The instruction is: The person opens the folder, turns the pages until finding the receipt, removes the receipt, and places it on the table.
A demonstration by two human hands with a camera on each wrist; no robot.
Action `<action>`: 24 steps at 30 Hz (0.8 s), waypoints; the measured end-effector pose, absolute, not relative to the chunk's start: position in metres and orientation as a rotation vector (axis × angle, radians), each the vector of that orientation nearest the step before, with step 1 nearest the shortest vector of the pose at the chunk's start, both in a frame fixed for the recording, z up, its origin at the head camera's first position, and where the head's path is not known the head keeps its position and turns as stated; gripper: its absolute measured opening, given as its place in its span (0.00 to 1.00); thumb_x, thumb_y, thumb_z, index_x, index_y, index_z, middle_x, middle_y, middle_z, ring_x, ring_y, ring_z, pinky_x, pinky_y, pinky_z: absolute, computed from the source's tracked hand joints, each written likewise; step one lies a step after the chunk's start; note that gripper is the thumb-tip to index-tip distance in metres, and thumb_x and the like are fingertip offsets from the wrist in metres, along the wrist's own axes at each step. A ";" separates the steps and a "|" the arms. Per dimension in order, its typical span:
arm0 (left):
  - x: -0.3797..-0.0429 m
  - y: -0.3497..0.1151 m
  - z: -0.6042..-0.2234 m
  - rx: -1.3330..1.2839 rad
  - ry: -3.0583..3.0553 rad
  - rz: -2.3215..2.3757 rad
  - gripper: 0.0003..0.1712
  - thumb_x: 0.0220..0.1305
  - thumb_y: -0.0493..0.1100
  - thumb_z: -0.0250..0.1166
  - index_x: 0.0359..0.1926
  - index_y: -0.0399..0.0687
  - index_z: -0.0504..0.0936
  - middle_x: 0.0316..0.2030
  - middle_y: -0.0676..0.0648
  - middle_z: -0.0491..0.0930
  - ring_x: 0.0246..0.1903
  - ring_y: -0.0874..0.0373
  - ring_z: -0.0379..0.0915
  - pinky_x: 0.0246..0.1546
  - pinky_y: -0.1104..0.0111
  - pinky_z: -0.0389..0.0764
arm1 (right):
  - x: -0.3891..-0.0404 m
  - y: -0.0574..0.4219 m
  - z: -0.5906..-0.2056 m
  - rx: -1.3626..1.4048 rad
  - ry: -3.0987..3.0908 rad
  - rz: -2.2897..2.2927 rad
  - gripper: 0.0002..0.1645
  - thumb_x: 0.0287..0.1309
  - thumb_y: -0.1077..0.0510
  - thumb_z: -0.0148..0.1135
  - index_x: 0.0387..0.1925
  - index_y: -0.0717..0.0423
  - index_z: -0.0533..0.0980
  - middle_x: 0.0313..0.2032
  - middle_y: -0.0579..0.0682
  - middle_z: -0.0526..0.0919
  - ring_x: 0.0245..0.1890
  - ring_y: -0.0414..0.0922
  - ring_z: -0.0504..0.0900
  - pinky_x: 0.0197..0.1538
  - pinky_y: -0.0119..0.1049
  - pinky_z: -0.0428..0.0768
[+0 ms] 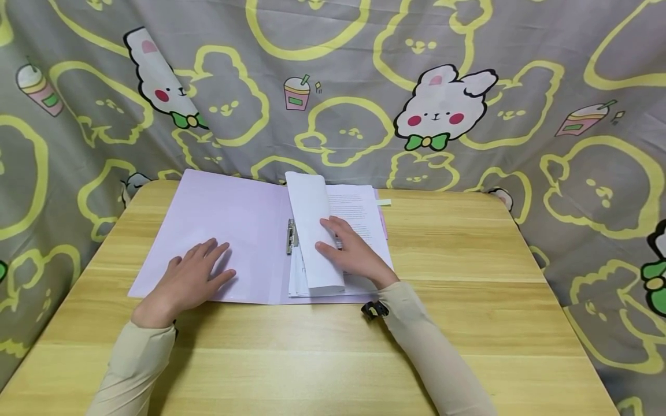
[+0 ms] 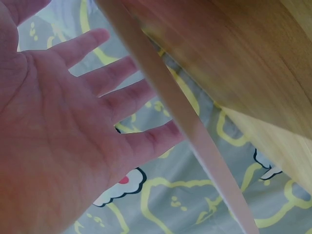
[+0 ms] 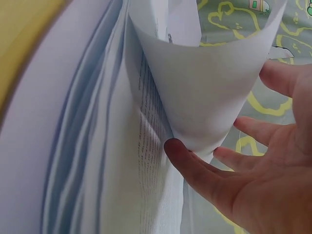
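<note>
Lilac plastic folder lies spread flat on the pale wood-grain desk, a silvery metal clip near its spine. Printed white paper sheets are stacked on its right side, and one blank-backed white sheet curls up and leftward over them. The right hand, fingers extended and apart, touches that curled sheet without gripping it. The left hand holds nothing; its fingers fan out over the left cover, and whether they touch it I cannot tell. A pale green tab juts out beyond the stack's right edge.
</note>
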State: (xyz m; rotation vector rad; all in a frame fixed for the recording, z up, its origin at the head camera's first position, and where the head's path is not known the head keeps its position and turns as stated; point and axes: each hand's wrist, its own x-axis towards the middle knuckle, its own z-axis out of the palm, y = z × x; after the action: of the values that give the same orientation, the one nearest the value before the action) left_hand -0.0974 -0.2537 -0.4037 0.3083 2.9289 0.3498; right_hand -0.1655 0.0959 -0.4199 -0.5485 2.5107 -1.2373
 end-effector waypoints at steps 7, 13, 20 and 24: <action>-0.097 -0.252 -0.402 0.301 2.928 0.355 0.40 0.74 0.60 0.58 0.76 0.40 0.63 0.74 0.28 0.58 0.72 0.28 0.54 0.60 0.26 0.57 | -0.166 0.091 -0.423 -0.570 2.525 -1.233 0.42 0.72 0.37 0.56 0.79 0.46 0.59 0.81 0.49 0.50 0.79 0.52 0.55 0.73 0.52 0.67; -0.097 -0.252 -0.402 0.297 2.926 0.361 0.41 0.74 0.60 0.58 0.76 0.39 0.63 0.74 0.28 0.58 0.72 0.28 0.53 0.60 0.26 0.57 | -0.166 0.085 -0.422 -0.590 2.505 -1.259 0.41 0.71 0.38 0.57 0.78 0.47 0.61 0.81 0.50 0.50 0.79 0.52 0.56 0.73 0.53 0.66; -0.097 -0.252 -0.403 0.294 2.927 0.358 0.41 0.74 0.60 0.58 0.75 0.39 0.64 0.73 0.28 0.59 0.72 0.28 0.54 0.60 0.26 0.57 | -0.167 0.077 -0.426 -0.595 2.525 -1.227 0.39 0.71 0.41 0.60 0.77 0.48 0.63 0.81 0.50 0.51 0.79 0.53 0.57 0.73 0.53 0.66; -0.097 -0.251 -0.402 0.286 2.925 0.362 0.40 0.74 0.59 0.58 0.75 0.40 0.64 0.73 0.28 0.59 0.72 0.28 0.53 0.61 0.26 0.56 | -0.167 0.072 -0.428 -0.611 2.543 -1.198 0.39 0.70 0.41 0.61 0.76 0.49 0.65 0.81 0.51 0.51 0.78 0.53 0.58 0.73 0.52 0.66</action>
State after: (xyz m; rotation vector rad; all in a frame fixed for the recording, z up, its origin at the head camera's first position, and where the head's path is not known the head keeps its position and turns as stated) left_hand -0.0967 -0.2509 -0.4023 0.2861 2.9246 0.3617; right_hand -0.1675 0.0721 -0.4280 -0.6114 2.5431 -1.1981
